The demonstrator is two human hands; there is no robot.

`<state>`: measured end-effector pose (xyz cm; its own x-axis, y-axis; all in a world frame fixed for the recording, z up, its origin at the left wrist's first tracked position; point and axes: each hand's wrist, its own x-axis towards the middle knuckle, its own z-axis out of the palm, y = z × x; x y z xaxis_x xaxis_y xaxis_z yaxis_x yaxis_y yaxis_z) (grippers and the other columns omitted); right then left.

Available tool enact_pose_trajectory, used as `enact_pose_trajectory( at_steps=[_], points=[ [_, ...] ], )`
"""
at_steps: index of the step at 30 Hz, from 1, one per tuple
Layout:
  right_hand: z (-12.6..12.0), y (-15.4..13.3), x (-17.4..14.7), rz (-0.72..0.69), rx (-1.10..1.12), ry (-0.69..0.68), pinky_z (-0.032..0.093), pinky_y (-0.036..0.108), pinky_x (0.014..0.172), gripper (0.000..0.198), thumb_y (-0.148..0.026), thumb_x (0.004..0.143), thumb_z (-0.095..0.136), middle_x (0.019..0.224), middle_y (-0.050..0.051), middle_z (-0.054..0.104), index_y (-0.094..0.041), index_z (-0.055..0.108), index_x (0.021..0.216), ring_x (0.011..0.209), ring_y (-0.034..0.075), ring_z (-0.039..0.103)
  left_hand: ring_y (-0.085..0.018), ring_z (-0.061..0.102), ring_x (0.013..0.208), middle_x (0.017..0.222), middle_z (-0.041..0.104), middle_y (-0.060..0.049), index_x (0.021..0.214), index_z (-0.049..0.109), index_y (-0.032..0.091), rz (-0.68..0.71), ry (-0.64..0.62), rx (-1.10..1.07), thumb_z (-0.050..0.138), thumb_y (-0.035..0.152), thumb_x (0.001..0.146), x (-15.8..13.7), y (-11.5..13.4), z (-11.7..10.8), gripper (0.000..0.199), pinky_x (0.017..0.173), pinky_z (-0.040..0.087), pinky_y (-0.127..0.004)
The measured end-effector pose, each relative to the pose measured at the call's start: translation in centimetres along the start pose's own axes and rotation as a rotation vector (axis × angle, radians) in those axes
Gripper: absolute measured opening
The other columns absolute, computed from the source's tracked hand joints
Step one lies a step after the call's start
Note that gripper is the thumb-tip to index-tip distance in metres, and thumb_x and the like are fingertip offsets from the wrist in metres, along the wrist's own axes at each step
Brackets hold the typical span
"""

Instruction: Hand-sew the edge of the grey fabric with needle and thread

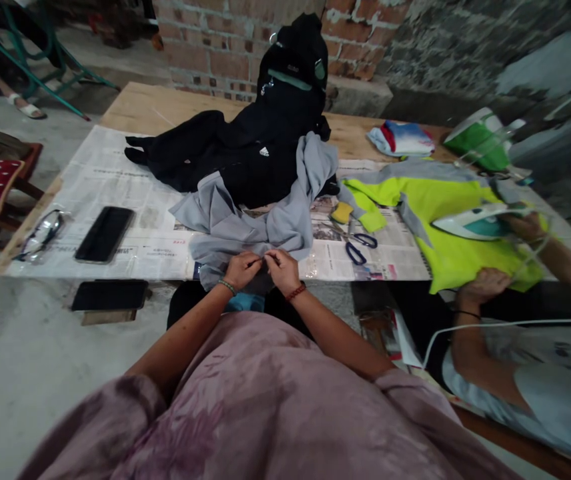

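A crumpled grey garment [258, 230] lies at the front edge of the table, partly over black clothing. My left hand [242, 271], with a green beaded bracelet, is closed in a pinch on the grey cloth at the edge. Close beside it, my right hand [284, 270], wearing a reddish bracelet, has its fingers closed on the same cloth. The fingertips of both hands nearly meet; anything small between them is hidden. Behind the grey garment spreads black clothing [245, 157] with a white logo. Scissors [354, 243] with dark blue handles lie to the right.
On newspaper lie a phone [105, 233] and glasses [43, 233] at left. A black backpack [293, 60] stands at the back. At right, a co-worker's hand holds an iron [475, 221] on a neon-yellow garment [448, 257]; its white cord [515, 323] crosses nearby. A yellow sponge-like piece [341, 213] lies mid-table.
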<state>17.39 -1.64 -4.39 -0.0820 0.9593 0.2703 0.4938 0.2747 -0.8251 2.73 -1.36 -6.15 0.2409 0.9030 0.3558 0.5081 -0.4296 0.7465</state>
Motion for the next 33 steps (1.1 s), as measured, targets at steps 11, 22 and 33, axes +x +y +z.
enact_pose_trajectory(
  at_steps=[11,22,33],
  points=[
    [0.2,0.1,0.9,0.197,0.13,-0.01,0.042,0.022,0.05,0.02,-0.038,0.082,0.046,0.059,-0.004,0.057,-0.02,0.055,0.08,0.043,0.009,0.048,-0.01,0.051,0.061,0.06,0.055,0.001,0.063,0.06,0.015,-0.011,-0.006,-0.044,0.049,0.024,0.083,0.0,0.3,0.0,0.025,0.062,0.04,-0.022],
    [0.8,-0.1,1.7,0.392,0.338,0.055,0.033,0.017,0.036,0.018,-0.037,0.077,0.047,0.059,-0.007,0.055,-0.019,0.046,0.075,0.034,0.005,0.045,-0.01,0.048,0.06,0.058,0.051,0.001,0.056,0.055,0.015,-0.043,-0.045,0.035,0.046,0.025,0.086,0.3,0.1,0.0,0.032,0.06,0.039,-0.022],
    [0.1,-0.2,3.3,0.455,0.394,0.138,0.033,0.015,0.035,0.016,-0.033,0.077,0.049,0.054,-0.008,0.052,-0.019,0.043,0.073,0.033,0.004,0.047,-0.011,0.05,0.062,0.059,0.053,0.0,0.055,0.055,0.016,-0.016,-0.067,0.029,0.046,0.026,0.086,0.3,0.0,0.1,0.033,0.063,0.041,-0.024]
  ],
)
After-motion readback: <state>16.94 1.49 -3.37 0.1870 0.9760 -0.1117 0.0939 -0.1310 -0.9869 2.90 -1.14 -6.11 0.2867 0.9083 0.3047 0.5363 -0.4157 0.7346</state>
